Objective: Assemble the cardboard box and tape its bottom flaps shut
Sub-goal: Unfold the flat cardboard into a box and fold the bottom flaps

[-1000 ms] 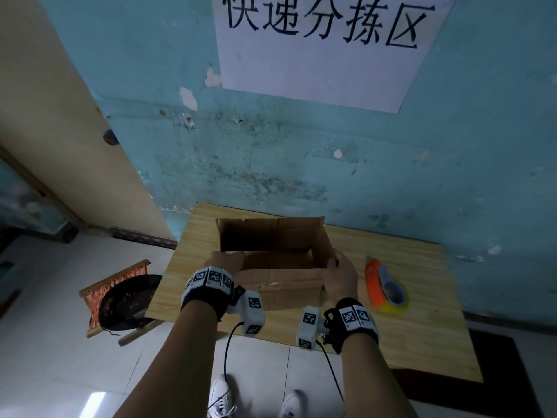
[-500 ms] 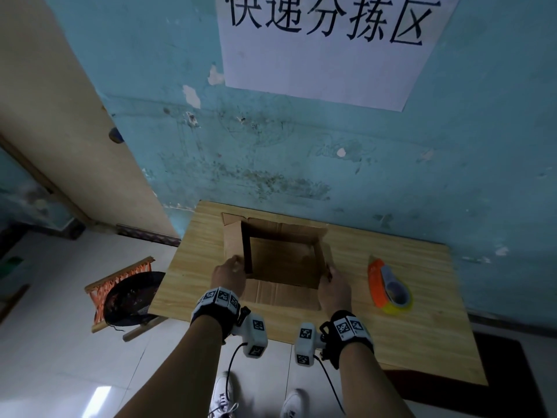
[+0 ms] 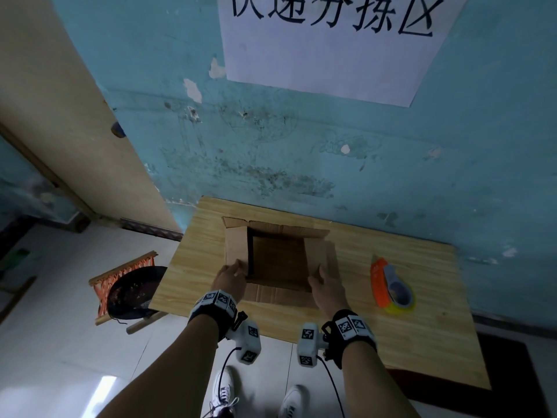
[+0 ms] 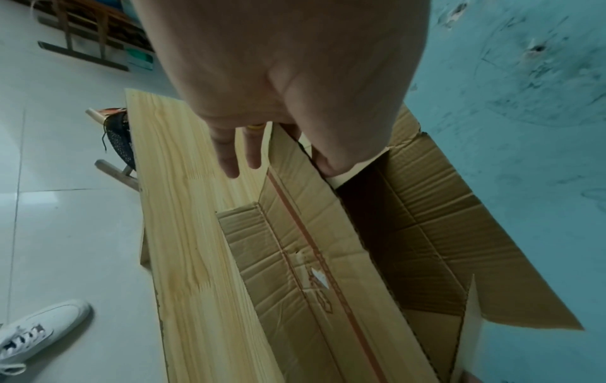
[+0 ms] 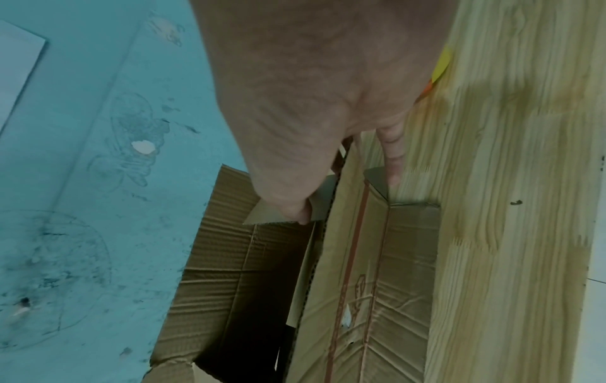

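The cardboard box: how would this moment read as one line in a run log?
cardboard box open on table | left hand and right hand each grip a near corner | tape dispenser untouched

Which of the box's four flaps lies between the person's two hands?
The near flap, flat on the table toward the person; the left hand and right hand flank it at the cardboard box near corners.

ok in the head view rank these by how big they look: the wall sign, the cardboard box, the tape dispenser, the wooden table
1. wooden table
2. wall sign, cut off at the top edge, so close to the table
3. cardboard box
4. tape dispenser
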Motion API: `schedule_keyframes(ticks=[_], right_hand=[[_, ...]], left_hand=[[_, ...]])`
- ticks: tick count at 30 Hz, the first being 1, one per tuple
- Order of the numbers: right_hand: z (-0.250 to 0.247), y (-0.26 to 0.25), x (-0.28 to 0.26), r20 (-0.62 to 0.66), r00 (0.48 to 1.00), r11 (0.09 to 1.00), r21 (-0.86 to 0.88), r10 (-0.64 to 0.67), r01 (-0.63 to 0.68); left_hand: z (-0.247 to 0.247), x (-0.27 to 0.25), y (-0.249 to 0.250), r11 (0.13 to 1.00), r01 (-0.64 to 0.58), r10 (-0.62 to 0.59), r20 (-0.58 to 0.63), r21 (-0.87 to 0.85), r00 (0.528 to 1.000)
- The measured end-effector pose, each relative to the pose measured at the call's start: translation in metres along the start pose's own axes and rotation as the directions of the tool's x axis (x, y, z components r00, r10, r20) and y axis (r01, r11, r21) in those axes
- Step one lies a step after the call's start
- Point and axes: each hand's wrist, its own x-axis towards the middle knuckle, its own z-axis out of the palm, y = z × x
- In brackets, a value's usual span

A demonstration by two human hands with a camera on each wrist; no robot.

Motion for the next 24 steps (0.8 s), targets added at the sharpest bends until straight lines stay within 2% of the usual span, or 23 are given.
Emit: schedule_keyframes(ticks=[4,8,10,13,17,20,24], right_hand=[[-0.005,0.000,-0.001,0.025,1.000,1.000,-0.005,-0.008,0.008],[-0.007,0.001,-0.002,0.088,0.995,0.998,-0.058,-0.035,0.040],[-0.008,0.002,0.000,0.108,0.993,0.996,-0.077,-0.036,0.044],[-0.009,0.003,0.005,0.108,0.994,0.999,-0.034,-0.030,0.034],[-0.013,0.007,0.011,0.108,0.993,0.998,0.040,-0.054,0.050],[-0.016,0.006,0.012,0.095,0.993,0.996,0.069,-0.064,0.057],[-0.012,-0.001,0.023,0.027,0.999,0.992,0.120,-0.042,0.038]], left_hand=[[0.001,-0.002,0.009,0.985,0.006,0.003,-0.052,0.175,0.999],[0.006,0.002,0.001,0.979,0.022,-0.015,-0.036,0.202,0.999],[0.009,0.013,-0.013,0.982,0.043,-0.049,0.024,0.186,0.999],[0.010,0.025,-0.024,0.982,0.075,-0.089,0.072,0.176,0.993],[-0.007,0.003,-0.004,0.992,0.043,-0.052,0.071,0.118,0.996],[-0.014,0.004,-0.005,0.982,0.024,-0.046,0.115,0.185,0.992],[-0.019,0.016,-0.005,0.984,0.012,-0.020,0.047,0.178,0.999]])
